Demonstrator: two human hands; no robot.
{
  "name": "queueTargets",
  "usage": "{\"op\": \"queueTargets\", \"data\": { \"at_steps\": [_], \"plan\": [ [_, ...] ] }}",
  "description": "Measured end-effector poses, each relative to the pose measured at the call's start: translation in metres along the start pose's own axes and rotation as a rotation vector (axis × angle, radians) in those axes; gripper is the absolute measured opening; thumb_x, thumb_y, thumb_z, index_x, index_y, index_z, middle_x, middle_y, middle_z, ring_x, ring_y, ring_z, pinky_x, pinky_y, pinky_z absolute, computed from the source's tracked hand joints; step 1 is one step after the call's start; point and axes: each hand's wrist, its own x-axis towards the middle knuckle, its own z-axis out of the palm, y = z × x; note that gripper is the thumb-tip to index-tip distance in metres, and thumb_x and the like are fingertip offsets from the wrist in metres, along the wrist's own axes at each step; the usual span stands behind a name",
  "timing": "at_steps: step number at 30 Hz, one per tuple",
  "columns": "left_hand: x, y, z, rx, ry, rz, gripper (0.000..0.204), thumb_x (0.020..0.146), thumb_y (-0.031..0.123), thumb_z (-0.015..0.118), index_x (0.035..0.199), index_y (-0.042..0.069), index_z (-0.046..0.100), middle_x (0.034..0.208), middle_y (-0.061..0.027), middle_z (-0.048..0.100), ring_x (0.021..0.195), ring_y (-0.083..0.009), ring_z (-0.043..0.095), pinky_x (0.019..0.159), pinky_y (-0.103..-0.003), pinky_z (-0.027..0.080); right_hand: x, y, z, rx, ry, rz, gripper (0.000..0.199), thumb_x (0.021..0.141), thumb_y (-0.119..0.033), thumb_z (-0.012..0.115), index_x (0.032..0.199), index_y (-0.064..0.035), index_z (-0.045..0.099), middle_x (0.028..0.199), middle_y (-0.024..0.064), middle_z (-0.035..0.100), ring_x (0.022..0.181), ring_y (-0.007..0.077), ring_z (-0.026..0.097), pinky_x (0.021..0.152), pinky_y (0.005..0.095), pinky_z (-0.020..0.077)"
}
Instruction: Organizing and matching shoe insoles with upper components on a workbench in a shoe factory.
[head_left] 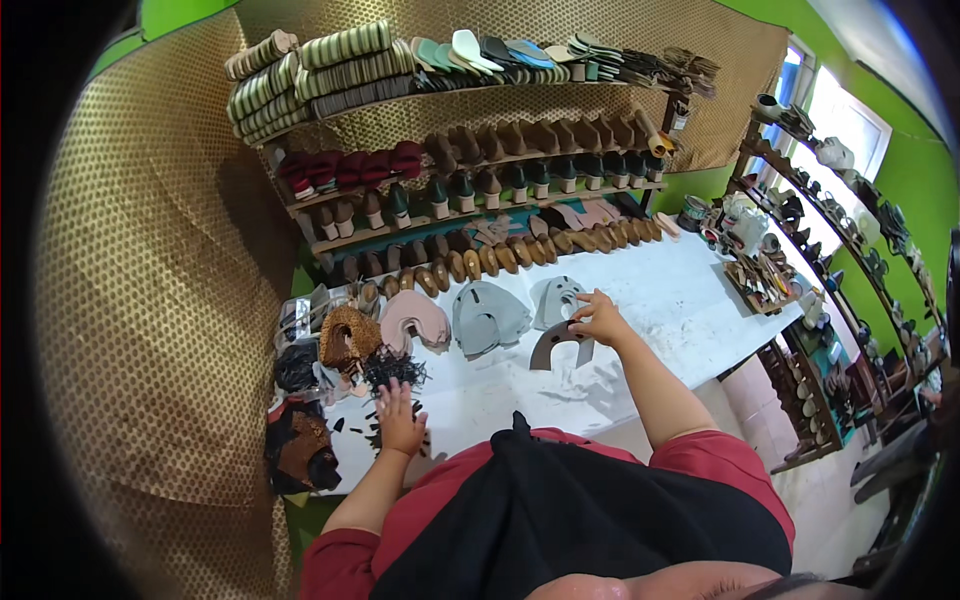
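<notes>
My right hand (600,318) grips the top of a grey horseshoe-shaped cut piece (555,347), lifting it just in front of a grey stack of the same shapes (556,298) on the white table (690,300). My left hand (400,420) rests flat, fingers spread, on small black cut pieces (372,432) scattered near the table's front left. A tangle of thin black strips (392,368) lies just beyond its fingertips.
More stacks sit in a row at the table's back: grey (487,318), pink (415,318), woven brown (348,335). Dark material scraps (295,445) pile at the left edge. Shelves of shoe heels and soles (480,160) rise behind; racks (820,200) stand right.
</notes>
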Motion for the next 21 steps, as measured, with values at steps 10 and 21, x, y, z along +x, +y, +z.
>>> {"op": "queueTargets", "data": {
  "at_steps": [10,21],
  "plan": [
    [0.068,0.102,0.102,0.021,-0.432,-0.386,0.109,0.085,0.062,0.062,0.159,0.007,0.005,0.165,-0.0237,-0.001,0.152,-0.0454,0.002,0.119,-0.059,0.010,0.053,0.083,-0.021,0.062,-0.225,-0.032,0.022,0.072,-0.032,0.083,0.091,-0.0215,0.080,0.150,0.0022,0.050,0.148,0.0416,0.022,0.113,0.0683,0.0193],
    [0.086,0.135,0.107,0.064,-0.648,-0.672,0.140,0.064,0.061,0.081,0.159,0.007,-0.005,0.164,-0.0235,-0.016,0.149,-0.0459,-0.019,0.118,-0.062,-0.001,0.182,0.180,0.024,0.497,-0.188,0.142,0.024,0.074,-0.026,0.081,0.090,-0.0075,0.078,0.138,0.0196,0.057,0.119,0.0334,0.060,0.098,0.0379,0.0475]
  ]
}}
